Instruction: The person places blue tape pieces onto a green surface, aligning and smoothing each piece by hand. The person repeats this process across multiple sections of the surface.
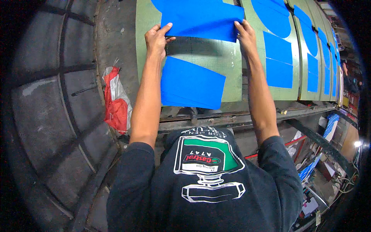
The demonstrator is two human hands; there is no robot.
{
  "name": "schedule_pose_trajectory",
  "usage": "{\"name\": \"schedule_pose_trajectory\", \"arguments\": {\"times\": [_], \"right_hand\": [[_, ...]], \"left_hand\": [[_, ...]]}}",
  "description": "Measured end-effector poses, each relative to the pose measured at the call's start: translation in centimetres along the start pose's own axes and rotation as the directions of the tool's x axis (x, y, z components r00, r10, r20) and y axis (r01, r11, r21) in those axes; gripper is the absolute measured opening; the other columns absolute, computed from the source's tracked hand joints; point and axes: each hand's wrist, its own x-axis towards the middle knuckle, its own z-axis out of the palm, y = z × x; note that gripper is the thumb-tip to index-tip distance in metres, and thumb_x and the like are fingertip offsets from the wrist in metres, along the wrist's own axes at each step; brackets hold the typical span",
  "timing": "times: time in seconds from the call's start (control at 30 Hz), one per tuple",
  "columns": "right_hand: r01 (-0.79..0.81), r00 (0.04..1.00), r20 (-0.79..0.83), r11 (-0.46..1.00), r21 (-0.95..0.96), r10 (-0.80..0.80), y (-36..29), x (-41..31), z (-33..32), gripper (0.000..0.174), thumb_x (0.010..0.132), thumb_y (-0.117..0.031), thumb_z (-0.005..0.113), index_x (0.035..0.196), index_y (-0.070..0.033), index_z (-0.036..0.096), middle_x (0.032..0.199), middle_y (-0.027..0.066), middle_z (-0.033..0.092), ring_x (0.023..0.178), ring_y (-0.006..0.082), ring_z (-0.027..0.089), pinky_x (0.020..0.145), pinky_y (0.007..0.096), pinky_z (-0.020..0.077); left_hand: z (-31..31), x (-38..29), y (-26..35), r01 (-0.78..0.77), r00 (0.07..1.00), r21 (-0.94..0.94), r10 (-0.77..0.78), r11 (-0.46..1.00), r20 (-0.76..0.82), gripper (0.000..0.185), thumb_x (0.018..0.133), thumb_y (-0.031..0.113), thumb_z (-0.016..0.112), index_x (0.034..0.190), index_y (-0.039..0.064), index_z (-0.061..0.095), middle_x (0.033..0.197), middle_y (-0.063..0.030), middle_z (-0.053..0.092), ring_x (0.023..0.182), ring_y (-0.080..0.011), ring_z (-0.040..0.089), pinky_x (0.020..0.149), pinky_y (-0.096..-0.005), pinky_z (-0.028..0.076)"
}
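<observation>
My left hand (pixel 158 36) grips the near left corner of a blue fabric panel (pixel 200 20), thumb on top. My right hand (pixel 245 32) pinches the same panel at its right edge. The panel is stretched between both hands over a green board (pixel 232 87), its near edge slightly raised and a shallow fold running toward the right. Nearer to me, a fanned stack of blue fabric pieces (pixel 192 84) lies askew on the board's near left part, between my forearms. The panel's far edge runs out of view.
To the right, several more green boards (pixel 295 72) carry flat blue pieces (pixel 278 72). A dark metal rail (pixel 240 119) runs along the boards' near side. A red and white sack (pixel 117 107) lies at the left. At the far right edge, another person (pixel 349 78) is partly visible.
</observation>
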Motion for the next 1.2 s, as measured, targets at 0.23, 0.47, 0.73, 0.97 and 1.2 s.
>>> {"name": "schedule_pose_trajectory", "arguments": {"times": [0.23,0.47,0.73,0.97,1.2], "right_hand": [[-0.12,0.989,-0.131,0.889,-0.441,0.068,5.6,2.3,3.0,0.04,0.085,-0.016,0.069,0.118,0.001,0.056,0.083,0.0107,0.068,0.071,0.0144,0.062,0.062,0.0278,0.0504],[-0.134,0.97,0.118,0.868,-0.478,0.214,8.0,0.2,-0.2,0.022,0.079,-0.014,0.071,0.1,-0.006,0.071,0.089,0.0113,0.07,0.08,0.019,0.067,0.069,0.0319,0.0543],[0.078,0.996,0.087,0.802,-0.592,-0.033,6.6,-3.1,0.6,0.019,0.08,-0.01,0.073,0.096,-0.002,0.068,0.083,0.0057,0.068,0.075,0.0109,0.061,0.073,0.0275,0.05],[0.062,0.998,0.054,0.82,-0.57,-0.039,6.7,-3.2,0.8,0.022,0.078,-0.008,0.075,0.095,-0.001,0.063,0.079,0.0059,0.067,0.074,0.0109,0.062,0.072,0.0269,0.0506],[0.058,0.998,0.05,0.838,-0.543,-0.036,6.9,-3.4,1.3,0.023,0.078,-0.008,0.075,0.096,-0.001,0.064,0.081,0.0065,0.068,0.074,0.0111,0.063,0.072,0.0265,0.0511]], "left_hand": [[-3.2,3.5,-3.4,0.149,0.985,0.665,-0.053,0.732,-0.163,0.025,0.083,0.019,0.07,0.092,-0.004,0.068,0.068,-0.01,0.067,0.055,-0.0144,0.064,0.049,-0.0275,0.049],[-5.3,2.7,-2.8,0.114,0.993,0.793,-0.096,0.599,-0.071,0.019,0.08,0.02,0.071,0.082,0.002,0.071,0.063,-0.0078,0.067,0.051,-0.0138,0.061,0.055,-0.0292,0.05],[-7.3,1.3,-3.3,-0.009,0.999,0.889,0.05,0.458,-0.016,0.023,0.074,0.024,0.075,0.084,0.003,0.074,0.079,-0.0118,0.072,0.069,-0.0214,0.068,0.068,-0.0335,0.052],[-6.9,1.0,-2.9,0.013,0.997,0.901,0.059,0.434,-0.043,0.02,0.073,0.025,0.075,0.081,0.006,0.075,0.077,-0.0111,0.072,0.072,-0.0224,0.069,0.069,-0.0339,0.052],[-8.3,1.3,-3.8,-0.008,0.995,0.882,0.094,0.471,-0.041,0.021,0.072,0.025,0.076,0.08,0.005,0.074,0.076,-0.0119,0.071,0.07,-0.0229,0.069,0.068,-0.0341,0.052]]}}
